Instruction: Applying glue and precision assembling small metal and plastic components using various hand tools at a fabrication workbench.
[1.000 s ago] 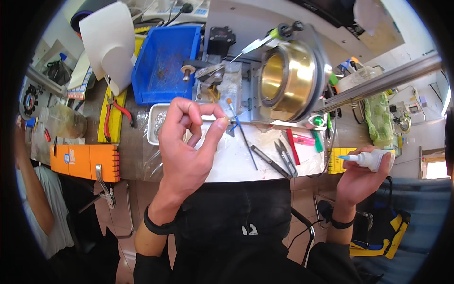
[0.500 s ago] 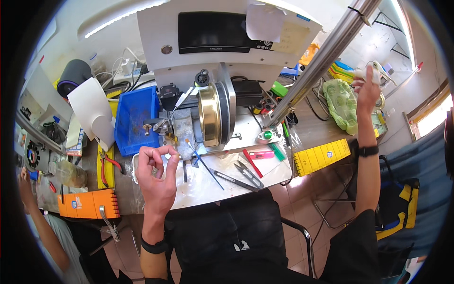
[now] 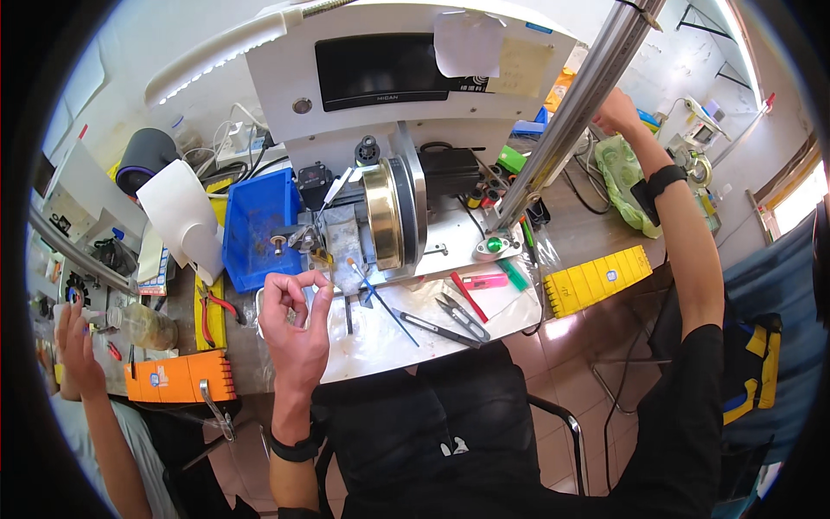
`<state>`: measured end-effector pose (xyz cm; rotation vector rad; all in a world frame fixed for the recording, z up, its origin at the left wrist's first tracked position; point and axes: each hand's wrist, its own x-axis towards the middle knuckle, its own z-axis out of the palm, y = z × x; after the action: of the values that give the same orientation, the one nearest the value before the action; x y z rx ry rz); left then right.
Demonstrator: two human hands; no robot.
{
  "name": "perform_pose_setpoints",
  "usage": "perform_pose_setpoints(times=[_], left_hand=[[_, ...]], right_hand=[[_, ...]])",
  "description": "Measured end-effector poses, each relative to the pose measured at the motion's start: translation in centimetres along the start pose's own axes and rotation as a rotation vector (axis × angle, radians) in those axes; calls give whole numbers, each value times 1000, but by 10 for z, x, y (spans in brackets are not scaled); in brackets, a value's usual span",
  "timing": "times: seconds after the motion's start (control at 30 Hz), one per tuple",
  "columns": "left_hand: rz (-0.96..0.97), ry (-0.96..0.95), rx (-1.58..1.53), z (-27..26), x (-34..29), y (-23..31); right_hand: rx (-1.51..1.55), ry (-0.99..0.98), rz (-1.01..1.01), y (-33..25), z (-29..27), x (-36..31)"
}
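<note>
- The left hand (image 3: 294, 324) is hovering over the near left part of the workbench (image 3: 380, 342), palm turned to the camera. Its thumb and forefinger are pinching together near their tips, and the other fingers are curling loosely. If something very small is sitting between the tips, I cannot tell.
- Just beyond this hand the winding machine (image 3: 389, 112) is standing with its brass-coloured wheel (image 3: 383, 216), and the blue bin (image 3: 258, 227) is sitting to the left of the wheel.
- A thin blue stick (image 3: 385, 303) is lying on the white sheet to the right of the hand, with small snips (image 3: 458, 313) further right.
- The right hand (image 3: 616, 111) is reaching far to the right, behind the slanted metal pole (image 3: 575, 112). The pole is hiding its fingers, so I cannot tell how open it is or what it is holding.
- Another person's hand (image 3: 73, 333) is showing at the left edge, near an orange block (image 3: 177, 378).
</note>
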<state>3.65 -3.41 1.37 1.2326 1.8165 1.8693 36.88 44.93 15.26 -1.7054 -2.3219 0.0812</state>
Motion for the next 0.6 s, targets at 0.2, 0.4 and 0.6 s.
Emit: perform_pose_setpoints(times=[0.2,0.4,0.6], left_hand=[[1,-10,-39,5,2,-1],[13,11,33,-5,-2,-7],[9,-43,-41,0,0,-12]], right_hand=[[453,61,179,-8,-5,-48],[612,383,-173,-66,62,-200],[324,-86,-998,-117,128,-325]])
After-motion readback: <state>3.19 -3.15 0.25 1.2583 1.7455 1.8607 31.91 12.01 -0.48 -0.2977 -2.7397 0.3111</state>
